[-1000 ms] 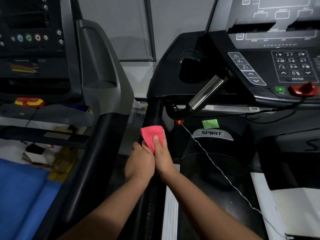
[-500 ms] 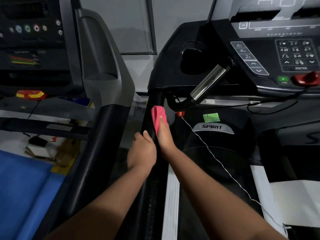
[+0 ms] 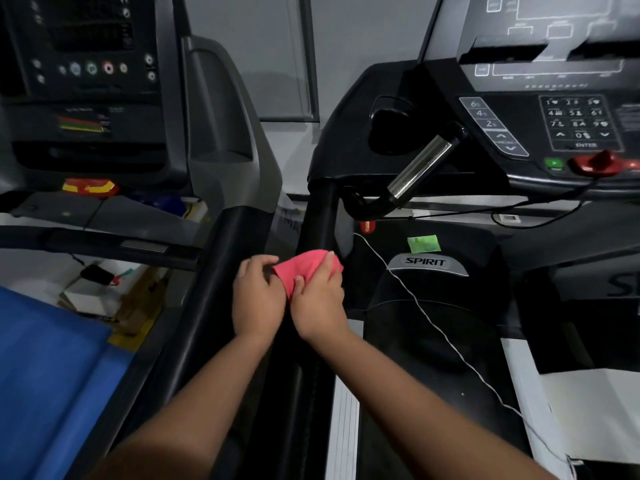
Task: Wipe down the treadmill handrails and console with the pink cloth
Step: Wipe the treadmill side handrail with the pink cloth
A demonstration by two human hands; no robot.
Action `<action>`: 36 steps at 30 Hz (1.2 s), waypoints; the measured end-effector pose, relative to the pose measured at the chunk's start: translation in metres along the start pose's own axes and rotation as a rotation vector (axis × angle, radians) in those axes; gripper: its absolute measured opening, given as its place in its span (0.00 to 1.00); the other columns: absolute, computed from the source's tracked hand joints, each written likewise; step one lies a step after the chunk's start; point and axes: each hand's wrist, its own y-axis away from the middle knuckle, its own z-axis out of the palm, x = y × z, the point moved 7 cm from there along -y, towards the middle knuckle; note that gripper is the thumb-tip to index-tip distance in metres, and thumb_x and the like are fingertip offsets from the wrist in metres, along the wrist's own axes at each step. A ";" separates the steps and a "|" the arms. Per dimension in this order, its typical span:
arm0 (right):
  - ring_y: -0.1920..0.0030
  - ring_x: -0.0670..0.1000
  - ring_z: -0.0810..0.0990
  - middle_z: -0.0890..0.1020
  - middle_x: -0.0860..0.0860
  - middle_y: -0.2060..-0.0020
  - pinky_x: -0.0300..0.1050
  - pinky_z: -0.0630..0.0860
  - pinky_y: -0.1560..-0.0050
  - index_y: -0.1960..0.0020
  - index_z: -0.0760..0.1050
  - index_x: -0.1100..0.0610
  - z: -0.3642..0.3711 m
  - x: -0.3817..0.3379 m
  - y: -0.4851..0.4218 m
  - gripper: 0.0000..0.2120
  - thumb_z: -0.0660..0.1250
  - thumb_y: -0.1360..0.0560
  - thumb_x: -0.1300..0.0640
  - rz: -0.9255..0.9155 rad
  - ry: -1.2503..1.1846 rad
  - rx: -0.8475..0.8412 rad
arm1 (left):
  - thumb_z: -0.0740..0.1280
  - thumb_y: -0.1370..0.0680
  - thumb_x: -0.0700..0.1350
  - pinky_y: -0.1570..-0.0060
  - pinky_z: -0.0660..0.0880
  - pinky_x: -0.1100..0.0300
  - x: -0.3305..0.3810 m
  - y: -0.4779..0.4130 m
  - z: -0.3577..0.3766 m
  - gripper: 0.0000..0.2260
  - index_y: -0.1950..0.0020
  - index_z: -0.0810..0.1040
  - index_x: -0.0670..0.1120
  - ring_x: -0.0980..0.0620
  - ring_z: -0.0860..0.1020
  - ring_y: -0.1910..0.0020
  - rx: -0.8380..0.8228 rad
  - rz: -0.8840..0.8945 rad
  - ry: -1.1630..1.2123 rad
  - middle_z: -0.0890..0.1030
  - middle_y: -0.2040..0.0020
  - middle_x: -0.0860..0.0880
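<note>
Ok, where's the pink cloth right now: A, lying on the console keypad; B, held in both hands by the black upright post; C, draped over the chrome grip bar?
B: the left hand and right hand both hold the crumpled pink cloth at the black upright post.

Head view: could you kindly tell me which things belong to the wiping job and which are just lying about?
Job: pink cloth, held by left hand and right hand; black handrail; chrome grip; Spirit console.
Lying about: green sticker; white cord; blue mat; neighbouring treadmill's console.
</note>
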 end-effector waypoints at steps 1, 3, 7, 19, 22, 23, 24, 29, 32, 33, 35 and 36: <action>0.29 0.63 0.58 0.45 0.63 0.25 0.55 0.61 0.33 0.23 0.37 0.58 0.001 -0.006 -0.001 0.33 0.54 0.19 0.52 -0.004 0.124 0.008 | 0.63 0.26 0.34 0.45 0.68 0.56 0.001 -0.002 -0.013 0.11 0.46 0.79 0.43 0.44 0.74 0.45 0.035 0.086 -0.087 0.77 0.46 0.44; 0.30 0.64 0.58 0.42 0.65 0.25 0.56 0.62 0.33 0.24 0.35 0.58 0.003 -0.018 -0.012 0.36 0.57 0.20 0.57 0.017 0.331 0.042 | 0.65 0.25 0.36 0.44 0.67 0.53 -0.006 -0.010 -0.038 0.11 0.44 0.78 0.43 0.42 0.72 0.43 0.075 0.145 -0.277 0.76 0.44 0.43; 0.29 0.66 0.56 0.41 0.66 0.26 0.61 0.63 0.33 0.24 0.33 0.57 -0.002 -0.032 -0.055 0.40 0.61 0.22 0.59 0.125 0.466 0.035 | 0.67 0.25 0.56 0.40 0.65 0.45 -0.056 -0.031 -0.069 0.25 0.34 0.70 0.42 0.39 0.66 0.37 0.025 -0.077 -0.602 0.70 0.37 0.40; 0.27 0.69 0.39 0.49 0.62 0.24 0.72 0.39 0.33 0.25 0.56 0.62 0.045 -0.039 0.063 0.27 0.51 0.20 0.51 -0.445 1.038 -0.231 | 0.65 0.27 0.64 0.40 0.67 0.42 -0.069 -0.038 -0.061 0.35 0.30 0.64 0.42 0.39 0.66 0.34 -0.043 -0.199 -0.583 0.68 0.34 0.40; 0.26 0.64 0.48 0.64 0.60 0.29 0.68 0.36 0.31 0.28 0.65 0.62 0.060 -0.031 0.110 0.29 0.47 0.21 0.45 -0.670 1.041 -0.422 | 0.66 0.28 0.64 0.40 0.68 0.42 -0.070 -0.038 -0.063 0.34 0.31 0.65 0.42 0.39 0.66 0.34 -0.040 -0.202 -0.562 0.69 0.34 0.40; 0.27 0.62 0.53 0.69 0.59 0.32 0.65 0.36 0.30 0.31 0.69 0.62 0.057 -0.031 0.112 0.32 0.44 0.24 0.42 -0.693 0.988 -0.436 | 0.66 0.28 0.64 0.40 0.68 0.42 -0.070 -0.038 -0.063 0.34 0.31 0.65 0.42 0.39 0.66 0.34 -0.038 -0.201 -0.552 0.69 0.34 0.40; 0.29 0.60 0.58 0.73 0.58 0.36 0.63 0.38 0.29 0.34 0.72 0.61 0.053 -0.034 0.107 0.38 0.40 0.28 0.40 -0.717 0.937 -0.429 | 0.67 0.28 0.64 0.40 0.67 0.42 -0.071 -0.037 -0.063 0.34 0.31 0.65 0.42 0.39 0.66 0.34 -0.036 -0.205 -0.539 0.69 0.34 0.40; 0.35 0.56 0.66 0.77 0.55 0.42 0.58 0.46 0.28 0.40 0.77 0.58 0.036 -0.049 0.030 0.28 0.50 0.24 0.40 -0.681 1.073 -0.343 | 0.66 0.28 0.64 0.40 0.68 0.42 -0.072 -0.038 -0.063 0.35 0.31 0.65 0.42 0.40 0.66 0.33 -0.039 -0.228 -0.503 0.68 0.33 0.40; 0.31 0.56 0.63 0.75 0.53 0.37 0.59 0.44 0.28 0.36 0.74 0.56 0.029 -0.060 -0.018 0.25 0.52 0.22 0.42 -0.541 1.193 -0.311 | 0.66 0.27 0.64 0.41 0.69 0.43 -0.070 -0.038 -0.063 0.34 0.31 0.65 0.43 0.40 0.66 0.34 -0.042 -0.213 -0.518 0.69 0.34 0.41; 0.30 0.56 0.62 0.74 0.52 0.36 0.60 0.43 0.28 0.35 0.73 0.55 0.033 -0.059 -0.025 0.24 0.52 0.22 0.43 -0.498 1.257 -0.330 | 0.66 0.27 0.63 0.42 0.69 0.43 -0.068 -0.038 -0.063 0.33 0.32 0.65 0.43 0.40 0.67 0.35 -0.040 -0.199 -0.520 0.69 0.35 0.41; 0.30 0.57 0.62 0.74 0.52 0.35 0.62 0.44 0.28 0.34 0.73 0.54 0.046 -0.058 -0.021 0.22 0.54 0.22 0.46 -0.464 1.362 -0.376 | 0.66 0.27 0.62 0.42 0.69 0.43 -0.065 -0.038 -0.063 0.30 0.32 0.66 0.44 0.41 0.67 0.35 -0.038 -0.171 -0.524 0.69 0.35 0.42; 0.30 0.58 0.64 0.74 0.53 0.35 0.60 0.47 0.28 0.35 0.73 0.54 0.055 -0.056 -0.011 0.21 0.54 0.22 0.47 -0.488 1.381 -0.399 | 0.67 0.27 0.61 0.42 0.70 0.43 -0.064 -0.038 -0.063 0.30 0.32 0.66 0.45 0.42 0.67 0.36 -0.038 -0.161 -0.520 0.69 0.36 0.43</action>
